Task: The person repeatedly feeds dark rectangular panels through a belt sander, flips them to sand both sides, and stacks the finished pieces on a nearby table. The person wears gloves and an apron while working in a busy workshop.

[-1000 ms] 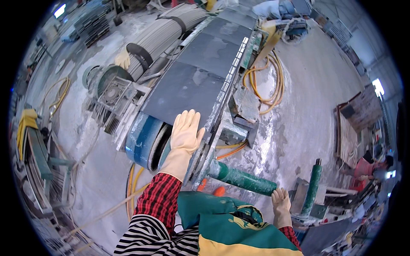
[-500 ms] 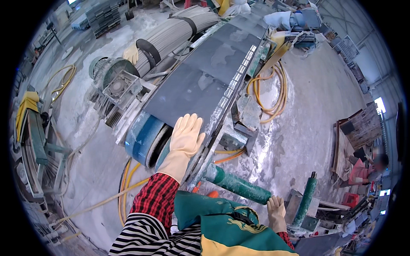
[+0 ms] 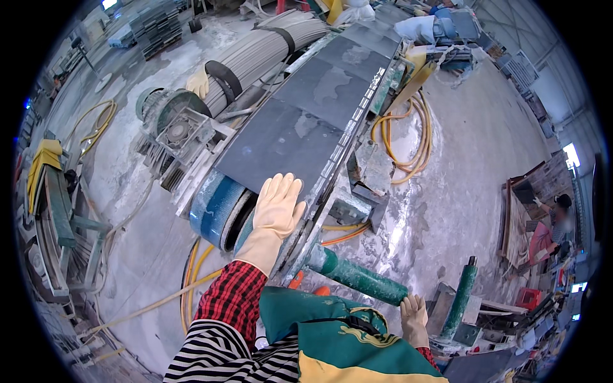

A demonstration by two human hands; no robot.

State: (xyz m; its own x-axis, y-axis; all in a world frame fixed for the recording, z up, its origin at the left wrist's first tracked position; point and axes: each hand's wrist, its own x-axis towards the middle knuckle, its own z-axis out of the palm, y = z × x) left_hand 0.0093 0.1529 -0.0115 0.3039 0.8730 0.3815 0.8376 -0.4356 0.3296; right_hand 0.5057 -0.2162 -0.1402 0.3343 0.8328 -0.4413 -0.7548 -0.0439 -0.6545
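My left hand [image 3: 278,207], in a cream rubber glove, lies flat with its fingers stretched forward over the near end of a dark grey slab [image 3: 274,143]. This slab rests on a long conveyor, with more dark slabs [image 3: 306,83] in line behind it. Beside my left wrist curves a blue roller end [image 3: 209,207]. My right hand [image 3: 414,318], also gloved, is lower right at the end of a green, white-dusted cylinder [image 3: 364,281]. Its fingers look extended, with nothing visible in them; whether they touch the cylinder I cannot tell.
A motor [image 3: 175,127] stands left of the conveyor, beside a thick strapped bundle of grey strips [image 3: 268,54]. Yellow hoses [image 3: 418,143] coil on the wet floor to the right. An upright green post [image 3: 460,300] rises near my right hand. Another person [image 3: 559,223] is at far right by a wooden crate-like structure.
My view has shifted slightly. Both hands keep nearly the same places and poses. The person at far right shows more fully, with an arm reaching out.
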